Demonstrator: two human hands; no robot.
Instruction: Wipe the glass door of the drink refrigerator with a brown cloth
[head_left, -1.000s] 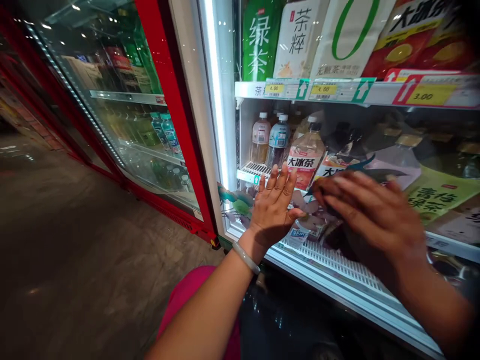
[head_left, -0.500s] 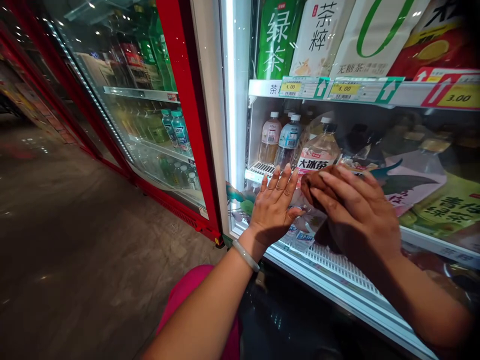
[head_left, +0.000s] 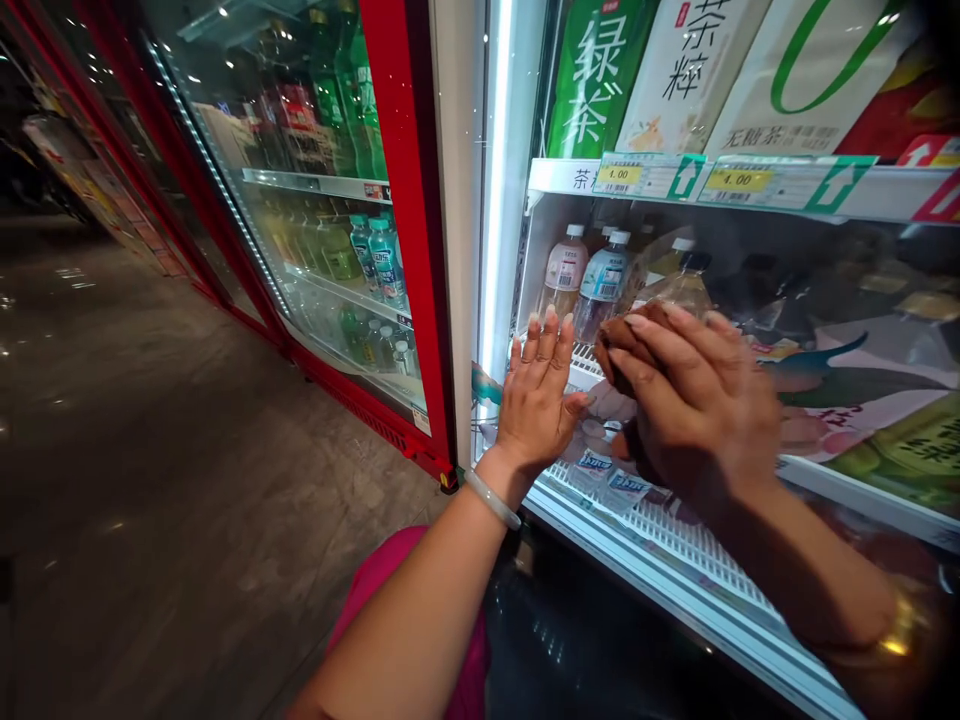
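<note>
My left hand (head_left: 537, 400), with a pale bangle (head_left: 491, 500) at its wrist, rests flat with fingers spread against the glass door (head_left: 600, 400) of a lit drinks cooler. To its right, my right hand (head_left: 701, 405) is pressed over a bunched brown cloth (head_left: 624, 345) at the glass. The cloth shows beyond the fingertips, and part of it is hidden under the palm. A pink-labelled bottle (head_left: 566, 265) and a blue-labelled bottle (head_left: 606, 272) stand on the shelf behind the glass, above the hands.
A red-framed cooler (head_left: 409, 200) with bottles stands at the left. Price tags line the upper shelf edge (head_left: 795, 185). A grey floor (head_left: 187, 500) spreads at the lower left, and a pink garment (head_left: 382, 580) shows below my left arm.
The view has shifted, so the coolers appear farther right. Against the shelves, both hands are farther left, with my right hand and the cloth now nearer the blue-labelled bottle.
</note>
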